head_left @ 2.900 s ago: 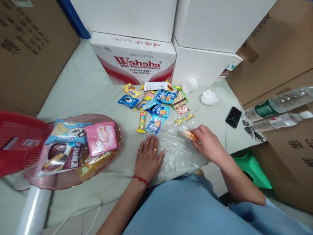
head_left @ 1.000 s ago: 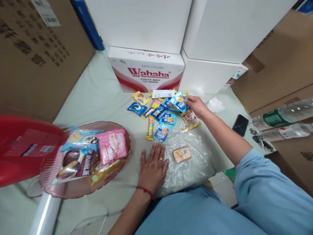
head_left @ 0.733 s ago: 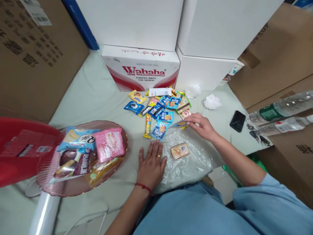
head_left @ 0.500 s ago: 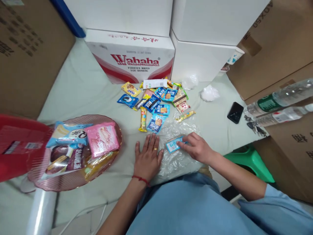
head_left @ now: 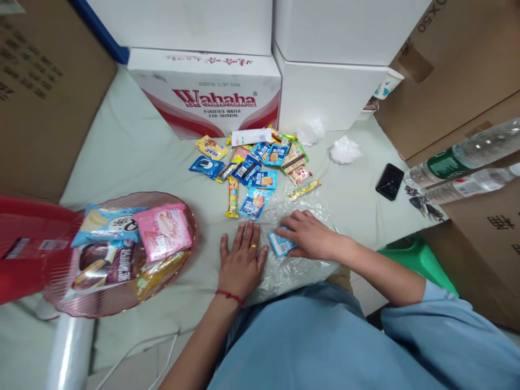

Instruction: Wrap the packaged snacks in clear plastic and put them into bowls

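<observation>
**Q:** Where do your hands lie?

**A:** Your left hand point(head_left: 242, 260) lies palm down, fingers straight and slightly spread, on the pale green tabletop point(head_left: 134, 157). Its fingertips touch the left edge of the clear plastic bag point(head_left: 303, 268). Your right hand point(head_left: 311, 236) rests on top of that bag, fingers bent over a small blue snack packet point(head_left: 279, 245).

**Q:** Is the packet gripped?

**A:** That cannot be told. The fingers cover the packet's right part and the thumb is hidden, so only its left end shows, just beside your left little finger. The packet lies on the bag, between your two hands.

**Q:** What surrounds them?

**A:** Beyond the bag lies a loose pile of snack packets point(head_left: 255, 168), mostly blue and yellow, in front of the Wahaha carton point(head_left: 207, 92). To your left stands a pink wire basket point(head_left: 179, 265) holding larger snack bags. To your right, well apart, lie a black phone point(head_left: 389, 181) and two water bottles point(head_left: 459, 162).
</observation>
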Available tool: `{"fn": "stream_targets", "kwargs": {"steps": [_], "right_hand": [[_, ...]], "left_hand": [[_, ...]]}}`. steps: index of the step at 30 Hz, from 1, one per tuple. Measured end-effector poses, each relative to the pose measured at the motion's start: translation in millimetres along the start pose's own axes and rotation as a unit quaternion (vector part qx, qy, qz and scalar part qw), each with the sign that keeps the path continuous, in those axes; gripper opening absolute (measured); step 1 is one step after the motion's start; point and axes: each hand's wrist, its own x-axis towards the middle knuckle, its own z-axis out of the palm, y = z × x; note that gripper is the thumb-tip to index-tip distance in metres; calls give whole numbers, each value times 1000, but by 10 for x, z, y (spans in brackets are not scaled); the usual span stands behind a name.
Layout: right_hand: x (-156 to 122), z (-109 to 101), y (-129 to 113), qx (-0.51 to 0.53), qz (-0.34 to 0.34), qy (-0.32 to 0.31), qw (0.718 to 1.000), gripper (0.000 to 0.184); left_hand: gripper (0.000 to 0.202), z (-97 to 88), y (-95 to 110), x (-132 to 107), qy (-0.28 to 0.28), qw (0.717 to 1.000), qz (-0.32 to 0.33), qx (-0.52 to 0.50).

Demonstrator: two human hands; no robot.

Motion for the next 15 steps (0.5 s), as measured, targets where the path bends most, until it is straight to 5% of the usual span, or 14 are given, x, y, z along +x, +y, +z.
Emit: {"fn": "stream_targets", "kwargs": {"steps": [15], "right_hand": [[-111, 17, 96, 19, 13, -12, 1000, 66]], "left_hand": [[61, -5, 13, 6, -6, 1000, -5, 1]]}}
